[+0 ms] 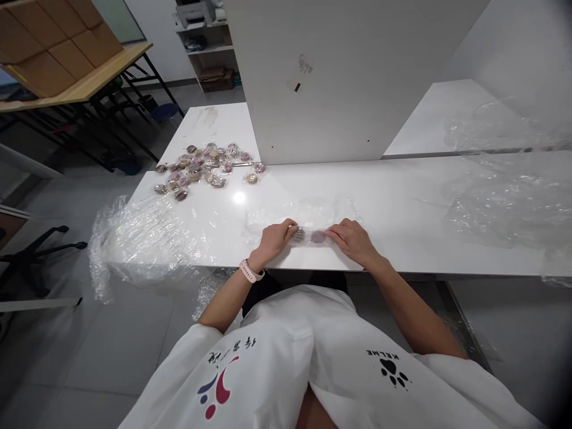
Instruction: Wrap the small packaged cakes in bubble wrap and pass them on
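Note:
A brown round piece (298, 235) and a purple round piece (318, 237) lie side by side at the near edge of a sheet of clear bubble wrap (304, 210) on the white table. My left hand (274, 241) is closed in a pinch on the wrap, its fingertips against the brown piece. On the other side my right hand (354, 240) pinches the wrap beside the purple piece. Clear plastic seems to cover both pieces; its exact layers cannot be made out.
Several individually wrapped round pieces (210, 164) lie scattered at the table's back left. A large bubble wrap heap (147, 238) hangs over the left front edge. More clear plastic (513, 202) lies right. A white upright panel (330, 83) stands behind the table (402, 238).

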